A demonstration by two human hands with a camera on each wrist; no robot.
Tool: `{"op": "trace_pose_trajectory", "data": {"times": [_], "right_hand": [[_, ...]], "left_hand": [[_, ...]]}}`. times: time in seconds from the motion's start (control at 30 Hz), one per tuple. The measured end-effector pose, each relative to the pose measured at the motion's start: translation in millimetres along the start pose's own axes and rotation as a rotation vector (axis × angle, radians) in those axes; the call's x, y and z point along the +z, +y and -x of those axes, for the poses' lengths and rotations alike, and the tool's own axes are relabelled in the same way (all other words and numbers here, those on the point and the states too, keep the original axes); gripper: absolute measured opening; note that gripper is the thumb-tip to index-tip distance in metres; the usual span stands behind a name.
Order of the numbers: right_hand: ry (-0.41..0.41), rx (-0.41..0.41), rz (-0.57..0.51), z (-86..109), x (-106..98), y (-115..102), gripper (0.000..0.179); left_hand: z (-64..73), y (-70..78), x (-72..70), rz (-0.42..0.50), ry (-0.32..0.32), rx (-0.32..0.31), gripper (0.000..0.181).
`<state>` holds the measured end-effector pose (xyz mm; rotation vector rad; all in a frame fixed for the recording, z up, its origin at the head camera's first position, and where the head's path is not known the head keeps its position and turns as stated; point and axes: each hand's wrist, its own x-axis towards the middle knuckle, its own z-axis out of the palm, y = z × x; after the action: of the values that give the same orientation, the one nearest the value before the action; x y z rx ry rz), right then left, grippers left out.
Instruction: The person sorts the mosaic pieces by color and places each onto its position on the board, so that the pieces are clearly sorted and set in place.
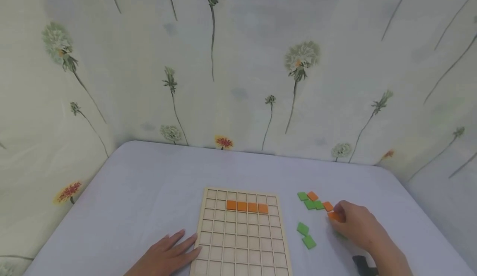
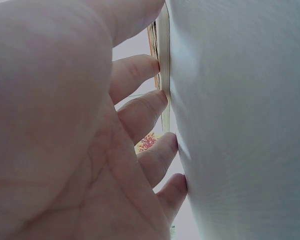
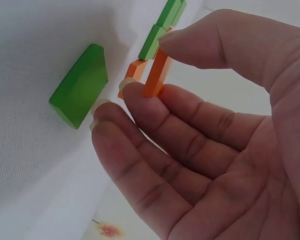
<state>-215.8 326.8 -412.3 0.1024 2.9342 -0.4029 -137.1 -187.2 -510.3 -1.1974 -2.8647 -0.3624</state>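
Observation:
A wooden grid board [image 1: 230, 228] lies on the table, with a row of orange square tiles [image 1: 242, 206] set in cells near its far end. My left hand [image 1: 169, 253] rests flat on the table, its straight fingertips at the board's left edge; in the left wrist view the fingers [image 2: 140, 112] reach that edge [image 2: 165, 55]. My right hand [image 1: 357, 224] pinches an orange tile [image 3: 157, 75] between thumb and fingers, just above the table right of the board. Beneath that hand lies a green tile [image 3: 82, 87], mostly hidden in the head view.
Loose green tiles [image 1: 302, 196] and orange tiles [image 1: 312, 195] lie right of the board's far end. Two more green tiles [image 1: 309, 241] sit nearer. A dark object [image 1: 361, 263] lies by the right forearm. A flower-printed cloth [image 1: 238, 69] hangs behind the white table [image 1: 149, 185].

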Motion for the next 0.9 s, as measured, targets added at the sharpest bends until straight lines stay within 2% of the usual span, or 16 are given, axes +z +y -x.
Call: {"op": "trace_pose_trajectory", "data": {"times": [0.13, 0.4, 0.67, 0.9], "right_hand": [[0.004, -0.023, -0.012, 0.3, 0.2, -5.4, 0.035], [0.06, -0.14, -0.039, 4.2, 2.0, -13.3, 0.036], [0.047, -0.13, -0.056, 2.9, 5.3, -24.3, 0.039], [0.043, -0.122, -0.077, 8.1, 7.6, -32.1, 0.039]], "left_hand": [[1.2, -0.4, 0.8, -0.022, 0.022, 0.012, 0.078], [3.1, -0.4, 1.1, -0.043, 0.072, 0.038, 0.075], [3.8, 0.4, 0.5, -0.02, 0.059, 0.024, 0.076], [4.6, 0.7, 1.4, -0.045, 0.086, 0.046, 0.075]]}}
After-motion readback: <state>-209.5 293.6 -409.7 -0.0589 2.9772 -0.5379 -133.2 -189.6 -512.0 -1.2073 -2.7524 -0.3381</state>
